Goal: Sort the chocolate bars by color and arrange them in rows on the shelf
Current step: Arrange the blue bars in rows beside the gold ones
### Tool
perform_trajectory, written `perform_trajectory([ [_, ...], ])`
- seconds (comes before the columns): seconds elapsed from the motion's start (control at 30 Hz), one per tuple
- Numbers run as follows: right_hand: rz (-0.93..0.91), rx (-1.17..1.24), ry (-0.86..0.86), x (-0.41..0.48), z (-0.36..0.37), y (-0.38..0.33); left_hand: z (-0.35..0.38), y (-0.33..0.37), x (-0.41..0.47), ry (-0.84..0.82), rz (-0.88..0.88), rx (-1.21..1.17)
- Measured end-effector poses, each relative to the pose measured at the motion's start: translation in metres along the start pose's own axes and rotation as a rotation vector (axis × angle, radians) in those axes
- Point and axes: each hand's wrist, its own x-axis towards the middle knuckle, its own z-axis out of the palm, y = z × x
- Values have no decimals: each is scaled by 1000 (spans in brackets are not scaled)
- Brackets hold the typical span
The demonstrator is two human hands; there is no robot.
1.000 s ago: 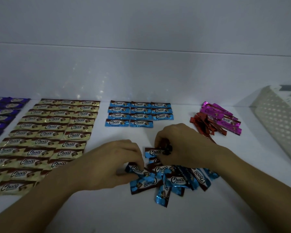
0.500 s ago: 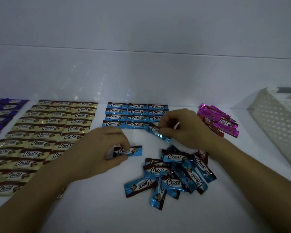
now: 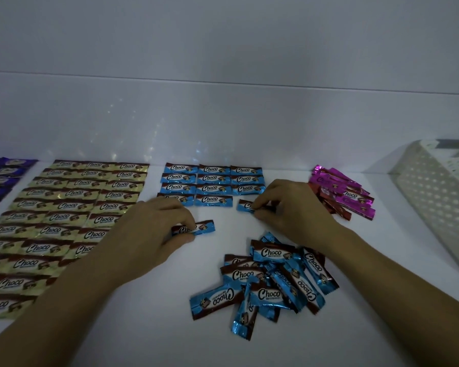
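The left grip (image 3: pixel 149 229) pinches one blue bar (image 3: pixel 206 227) between thumb and fingers, low over the white shelf (image 3: pixel 143 327) just below the blue rows (image 3: pixel 212 181). The right grip (image 3: pixel 289 207) pinches a second blue bar (image 3: pixel 243 205), which lies at the open right end of the fourth blue row. A loose heap of blue bars (image 3: pixel 270 282) lies near the right wrist. Gold rows (image 3: pixel 64 207) lie to the left, a pink and red pile (image 3: pixel 342 192) to the right.
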Motion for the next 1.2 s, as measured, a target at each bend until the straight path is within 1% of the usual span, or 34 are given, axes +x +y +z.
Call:
perform_trajectory([
  [0.1, 3, 16, 57, 2, 6, 1, 0, 0, 0, 18, 1, 7],
  [0.27, 7, 32, 87, 4, 9, 1, -2, 0, -5, 34, 21, 3],
  [0.8, -23, 30, 104, 4, 5, -6, -6, -1, -4, 14, -2, 9],
  [0.87, -58, 44, 40, -1, -9, -13, -6, -2, -6, -1, 4, 23],
  [0.97, -98, -2, -227, -13, -38, -23, -6, -5, -8, -17, 6, 26],
  [1.0, -110, -33, -292, -18, -45, -24, -5, -5, -8, -14, 8, 23],
  [1.07, -128, -51, -324, -26, -53, -28, -4, -6, -10, -8, 19, 18],
  [1.2, -97, -32, -392, -39, -51, -30, -4, -6, -11, -1, 47, 3],
])
